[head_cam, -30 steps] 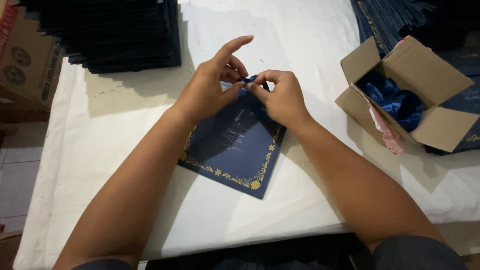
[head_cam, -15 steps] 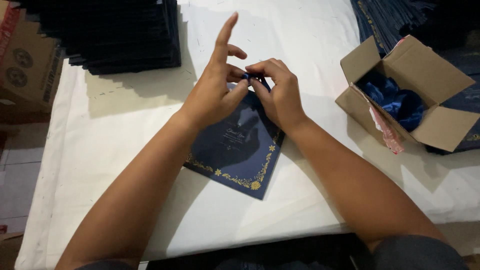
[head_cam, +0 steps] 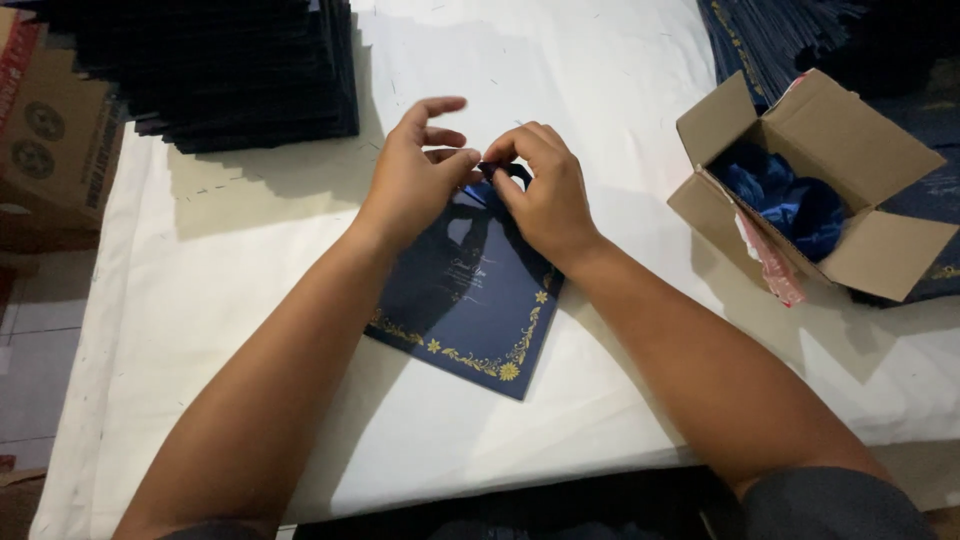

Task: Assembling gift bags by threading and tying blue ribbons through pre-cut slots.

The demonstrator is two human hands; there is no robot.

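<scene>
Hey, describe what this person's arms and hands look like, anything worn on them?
Both forearms are bare from elbow to wrist. The left hand and right hand wear no gloves, and no rings, watch or bracelet show. A dark grey sleeve covers the right upper arm at the bottom edge of the view; a dark sleeve edge shows on the left too.

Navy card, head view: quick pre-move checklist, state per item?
1. Navy card flat on white table cover: ok.
2. Left hand and right hand both at the card's top edge: ok.
3. Small dark blue piece pinched between fingertips: ok; ribbon or not, cannot tell.
4. Piece fastened to card: cannot tell.
5. Open cardboard box with blue ribbons beside right arm: ok.
</scene>
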